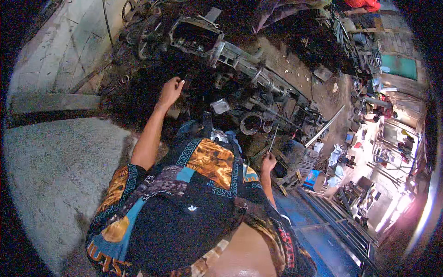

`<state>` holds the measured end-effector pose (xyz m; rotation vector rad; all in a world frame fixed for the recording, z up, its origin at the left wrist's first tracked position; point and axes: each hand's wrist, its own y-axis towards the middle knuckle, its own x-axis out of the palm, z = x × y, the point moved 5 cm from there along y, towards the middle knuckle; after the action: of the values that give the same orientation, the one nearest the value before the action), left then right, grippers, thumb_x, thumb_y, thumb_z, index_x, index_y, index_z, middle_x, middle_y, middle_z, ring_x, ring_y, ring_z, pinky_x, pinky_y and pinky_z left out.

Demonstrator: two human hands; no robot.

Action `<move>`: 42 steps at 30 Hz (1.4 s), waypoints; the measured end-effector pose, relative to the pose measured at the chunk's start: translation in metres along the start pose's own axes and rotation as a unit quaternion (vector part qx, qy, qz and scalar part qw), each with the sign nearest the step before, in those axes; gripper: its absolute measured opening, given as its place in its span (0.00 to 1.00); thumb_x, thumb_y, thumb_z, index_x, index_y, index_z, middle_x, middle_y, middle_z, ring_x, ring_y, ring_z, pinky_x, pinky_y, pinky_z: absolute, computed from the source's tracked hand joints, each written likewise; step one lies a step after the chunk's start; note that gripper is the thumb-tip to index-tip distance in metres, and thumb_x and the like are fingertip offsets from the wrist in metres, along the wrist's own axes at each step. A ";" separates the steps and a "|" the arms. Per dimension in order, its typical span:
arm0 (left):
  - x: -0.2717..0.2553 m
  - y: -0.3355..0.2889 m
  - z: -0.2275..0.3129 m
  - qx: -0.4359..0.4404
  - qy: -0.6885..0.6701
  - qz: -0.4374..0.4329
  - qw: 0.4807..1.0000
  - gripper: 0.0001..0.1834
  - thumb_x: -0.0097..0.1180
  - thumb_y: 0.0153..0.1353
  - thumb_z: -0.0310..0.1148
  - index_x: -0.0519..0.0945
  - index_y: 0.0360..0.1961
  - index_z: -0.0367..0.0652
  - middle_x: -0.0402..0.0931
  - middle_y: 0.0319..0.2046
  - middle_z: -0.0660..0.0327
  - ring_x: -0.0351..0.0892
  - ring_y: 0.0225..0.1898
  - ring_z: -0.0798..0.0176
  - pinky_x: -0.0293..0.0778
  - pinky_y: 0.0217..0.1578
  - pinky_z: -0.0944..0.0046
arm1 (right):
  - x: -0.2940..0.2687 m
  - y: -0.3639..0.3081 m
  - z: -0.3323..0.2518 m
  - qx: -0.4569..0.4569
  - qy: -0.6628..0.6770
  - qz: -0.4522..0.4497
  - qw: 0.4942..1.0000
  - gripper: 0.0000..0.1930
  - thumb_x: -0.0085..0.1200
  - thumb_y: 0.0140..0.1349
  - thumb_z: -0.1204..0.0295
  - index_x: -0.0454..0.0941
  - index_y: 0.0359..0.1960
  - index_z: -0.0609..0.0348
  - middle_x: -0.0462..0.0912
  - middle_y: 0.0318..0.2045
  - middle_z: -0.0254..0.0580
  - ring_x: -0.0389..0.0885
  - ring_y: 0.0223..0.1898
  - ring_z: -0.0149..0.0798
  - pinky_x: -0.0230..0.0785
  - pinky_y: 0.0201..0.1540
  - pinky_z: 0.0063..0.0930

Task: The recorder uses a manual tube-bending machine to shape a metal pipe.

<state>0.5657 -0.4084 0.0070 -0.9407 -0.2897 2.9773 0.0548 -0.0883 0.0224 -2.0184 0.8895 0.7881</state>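
My right hand [268,162] is closed round the lower end of a thin metal rod [274,137], which points up and away toward a metal ring [251,123] on the machinery. My left hand [170,92] reaches forward with its fingers curled, over a dark, shadowed patch. Whether it holds anything is hidden. Ahead of both hands lies a long, greasy metal machine [249,67], with an open box-shaped housing [196,36] at its far left end. Between my hands sits a small pale rectangular piece [220,106].
A pale wall [50,55] and concrete slab [64,147] rise at left. A long light bar [325,125] slants at right, beyond a bundle of rods [310,162]. Blue metal frames [327,240] lie near right. Someone in red [363,4] is at the far right.
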 end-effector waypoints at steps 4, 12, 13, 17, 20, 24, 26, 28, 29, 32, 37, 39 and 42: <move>-0.035 0.031 0.015 0.016 -0.025 0.040 0.999 0.16 0.56 0.61 0.40 0.77 0.41 0.37 0.76 0.24 0.53 0.76 0.25 0.54 0.71 0.28 0.58 | 0.022 -0.015 -0.086 -0.211 0.035 0.005 0.977 0.12 0.50 0.64 0.70 0.79 0.42 0.67 0.78 0.27 0.35 0.72 0.28 0.27 0.66 0.34 0.19; -0.125 0.107 0.038 0.236 0.084 0.319 0.914 0.15 0.55 0.58 0.30 0.75 0.46 0.36 0.74 0.38 0.49 0.74 0.44 0.51 0.71 0.44 0.54 | 0.082 -0.072 -0.327 -0.421 -0.179 -0.130 0.879 0.19 0.51 0.57 0.73 0.74 0.52 0.57 0.80 0.40 0.56 0.79 0.42 0.53 0.69 0.47 0.40; -0.130 0.119 0.036 0.214 0.094 0.342 0.910 0.19 0.56 0.58 0.31 0.72 0.49 0.35 0.73 0.39 0.46 0.73 0.46 0.48 0.70 0.46 0.53 | 0.089 -0.080 -0.352 -0.456 -0.148 -0.139 0.866 0.22 0.52 0.53 0.77 0.74 0.53 0.55 0.80 0.40 0.54 0.77 0.43 0.56 0.66 0.50 0.45; -0.127 0.170 0.021 0.153 0.165 0.367 0.903 0.27 0.55 0.60 0.39 0.66 0.56 0.33 0.71 0.46 0.38 0.70 0.51 0.40 0.69 0.50 0.50 | 0.128 -0.073 -0.421 -0.434 -0.130 -0.176 0.874 0.21 0.48 0.54 0.77 0.73 0.52 0.58 0.79 0.40 0.60 0.76 0.45 0.59 0.68 0.48 0.45; -0.114 0.207 0.001 0.099 0.083 0.305 0.944 0.30 0.52 0.60 0.46 0.67 0.54 0.32 0.71 0.47 0.36 0.70 0.50 0.37 0.68 0.51 0.48 | 0.150 -0.068 -0.441 -0.458 -0.154 -0.168 0.859 0.18 0.46 0.58 0.72 0.74 0.51 0.61 0.78 0.42 0.63 0.77 0.47 0.57 0.69 0.50 0.41; -0.111 0.232 -0.020 0.050 0.083 0.204 0.974 0.30 0.48 0.62 0.50 0.69 0.53 0.33 0.73 0.45 0.36 0.73 0.47 0.36 0.69 0.49 0.45 | 0.183 -0.062 -0.450 -0.431 -0.246 -0.173 0.851 0.19 0.48 0.54 0.66 0.77 0.45 0.64 0.79 0.39 0.64 0.78 0.45 0.60 0.69 0.50 0.44; -0.101 0.236 -0.020 0.039 0.074 0.174 0.981 0.30 0.47 0.62 0.52 0.72 0.52 0.34 0.76 0.40 0.38 0.75 0.44 0.36 0.70 0.47 0.43 | 0.186 -0.057 -0.448 -0.397 -0.208 -0.179 0.876 0.19 0.49 0.53 0.65 0.78 0.43 0.66 0.79 0.39 0.65 0.78 0.45 0.60 0.69 0.50 0.44; -0.098 0.232 -0.018 0.060 0.086 0.185 0.977 0.30 0.47 0.62 0.53 0.73 0.51 0.36 0.76 0.40 0.38 0.75 0.44 0.36 0.70 0.46 0.43 | 0.188 -0.056 -0.448 -0.366 -0.172 -0.188 0.895 0.20 0.49 0.51 0.65 0.79 0.40 0.67 0.79 0.38 0.66 0.78 0.44 0.61 0.69 0.50 0.45; -0.095 0.229 -0.019 0.059 0.102 0.181 0.976 0.30 0.47 0.62 0.54 0.74 0.50 0.37 0.76 0.41 0.39 0.76 0.43 0.37 0.71 0.45 0.43 | 0.190 -0.057 -0.451 -0.370 -0.180 -0.205 0.888 0.19 0.49 0.50 0.66 0.78 0.39 0.69 0.79 0.38 0.67 0.78 0.44 0.61 0.69 0.49 0.45; -0.087 0.225 -0.016 0.068 0.082 0.218 0.970 0.32 0.46 0.60 0.59 0.75 0.50 0.40 0.77 0.41 0.41 0.76 0.44 0.38 0.72 0.44 0.45 | 0.198 -0.061 -0.457 -0.349 -0.205 -0.205 0.891 0.19 0.49 0.49 0.66 0.78 0.36 0.71 0.78 0.37 0.68 0.77 0.44 0.62 0.69 0.49 0.46; -0.074 0.223 -0.015 0.089 0.082 0.216 0.969 0.35 0.46 0.57 0.64 0.75 0.51 0.43 0.78 0.41 0.43 0.76 0.45 0.40 0.72 0.44 0.47 | 0.201 -0.048 -0.457 -0.369 -0.264 -0.171 0.875 0.20 0.50 0.50 0.64 0.78 0.35 0.72 0.79 0.37 0.68 0.77 0.44 0.63 0.69 0.48 0.47; -0.068 0.221 -0.016 0.082 0.083 0.192 0.974 0.36 0.47 0.57 0.64 0.75 0.51 0.43 0.78 0.41 0.43 0.77 0.45 0.41 0.73 0.44 0.47 | 0.197 -0.033 -0.449 -0.328 -0.195 -0.150 0.912 0.21 0.51 0.50 0.62 0.78 0.35 0.72 0.79 0.37 0.67 0.78 0.43 0.64 0.70 0.48 0.48; -0.069 0.217 -0.016 0.080 0.099 0.225 0.966 0.35 0.48 0.56 0.64 0.76 0.51 0.45 0.79 0.40 0.44 0.77 0.44 0.41 0.73 0.44 0.48 | 0.204 -0.023 -0.441 -0.339 -0.174 -0.135 0.915 0.20 0.51 0.50 0.62 0.78 0.34 0.71 0.79 0.36 0.67 0.78 0.42 0.63 0.70 0.46 0.48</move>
<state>0.6421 -0.6227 -0.0053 -1.4380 0.1931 3.1847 0.2844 -0.5097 0.0983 -2.3933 0.1130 1.3707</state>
